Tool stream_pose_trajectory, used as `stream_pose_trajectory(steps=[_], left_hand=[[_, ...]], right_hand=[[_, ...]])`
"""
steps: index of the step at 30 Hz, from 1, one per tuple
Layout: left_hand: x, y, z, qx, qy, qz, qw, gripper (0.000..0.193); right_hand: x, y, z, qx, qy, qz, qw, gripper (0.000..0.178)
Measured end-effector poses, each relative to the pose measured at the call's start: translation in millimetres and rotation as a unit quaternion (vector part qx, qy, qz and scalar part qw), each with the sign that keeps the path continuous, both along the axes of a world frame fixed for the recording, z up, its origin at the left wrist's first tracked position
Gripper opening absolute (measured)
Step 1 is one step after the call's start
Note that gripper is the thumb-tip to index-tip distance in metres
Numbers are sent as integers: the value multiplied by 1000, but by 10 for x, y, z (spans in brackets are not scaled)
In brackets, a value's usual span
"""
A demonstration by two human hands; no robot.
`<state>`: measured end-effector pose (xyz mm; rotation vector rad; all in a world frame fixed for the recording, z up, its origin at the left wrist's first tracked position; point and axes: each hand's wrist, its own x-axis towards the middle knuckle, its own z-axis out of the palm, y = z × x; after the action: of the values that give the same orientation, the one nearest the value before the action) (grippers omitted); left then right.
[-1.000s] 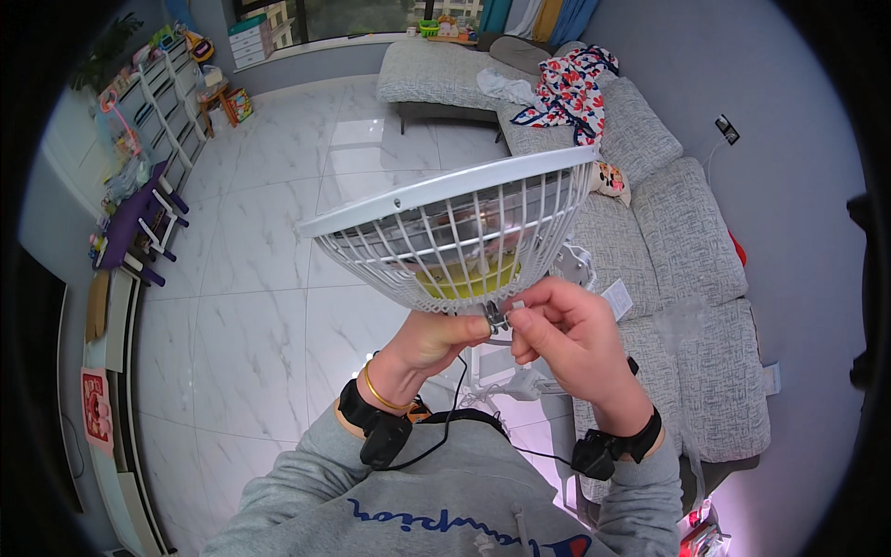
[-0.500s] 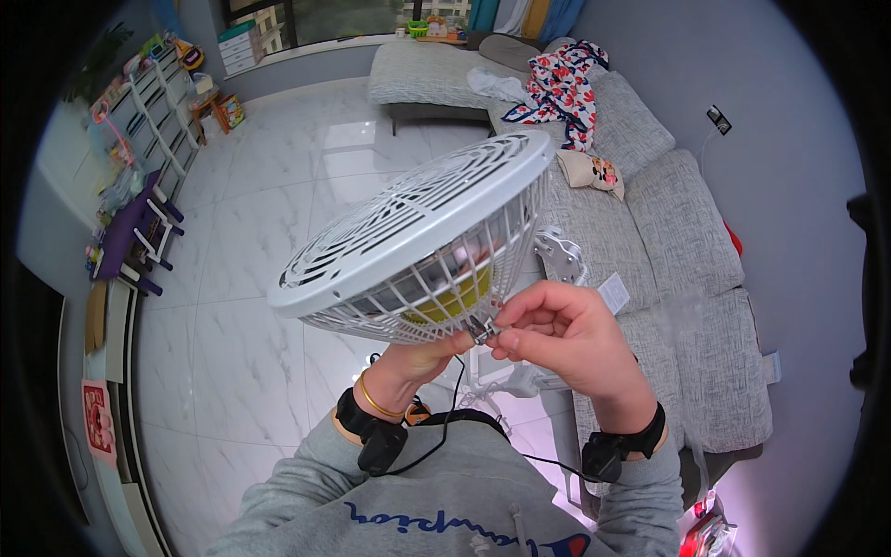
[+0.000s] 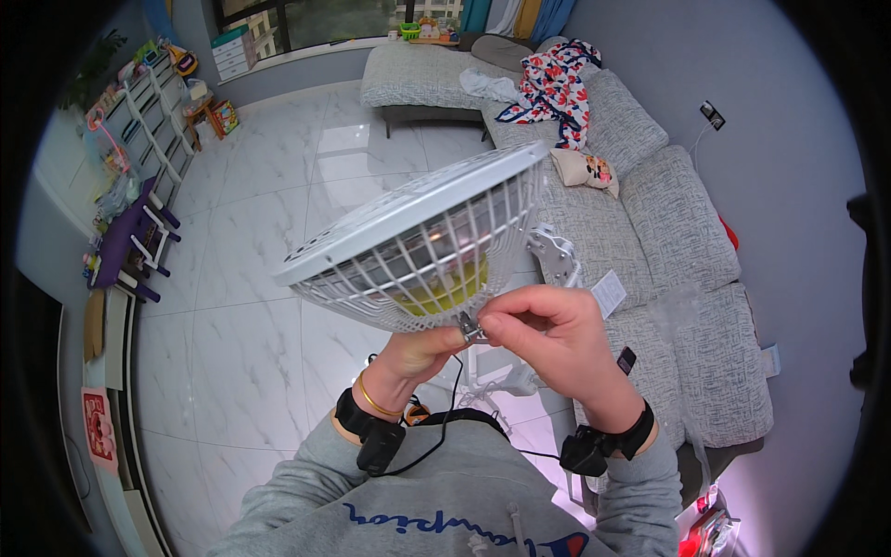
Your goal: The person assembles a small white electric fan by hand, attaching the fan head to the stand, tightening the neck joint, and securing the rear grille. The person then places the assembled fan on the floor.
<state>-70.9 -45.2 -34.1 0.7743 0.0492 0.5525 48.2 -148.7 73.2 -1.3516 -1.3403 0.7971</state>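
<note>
A white fan head with a wire cage hangs in front of me, tilted, its front grille turned away and to the left. Behind the bars a yellow-green part shows. My left hand supports the cage from below, thumb against its lower back; its other fingers are largely hidden. At that spot sits a small metal clip. My right hand pinches the clip between thumb and forefinger. Just beyond the cage stands a white bracket with holes.
A grey sofa runs along the right, with a patterned blanket, a cushion, a white paper and a phone. White stand parts lie below my hands. A purple table stands left on the marble floor.
The fan head has tipped, so its front grille now shows nearly edge-on. My right hand has shifted slightly left and down, still at the clip.
</note>
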Motion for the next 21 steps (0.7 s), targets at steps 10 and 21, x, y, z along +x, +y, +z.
stream_pose_trajectory(steps=[10, 21], left_hand=[[28, -18, 37, -5, 0, 24, 1000, 66], [30, -27, 88, -41, -10, 12, 999, 63]], right_hand=[[64, 58, -39, 94, -70, 12, 993, 16], [-10, 44, 19, -85, 89, -24, 992, 20]])
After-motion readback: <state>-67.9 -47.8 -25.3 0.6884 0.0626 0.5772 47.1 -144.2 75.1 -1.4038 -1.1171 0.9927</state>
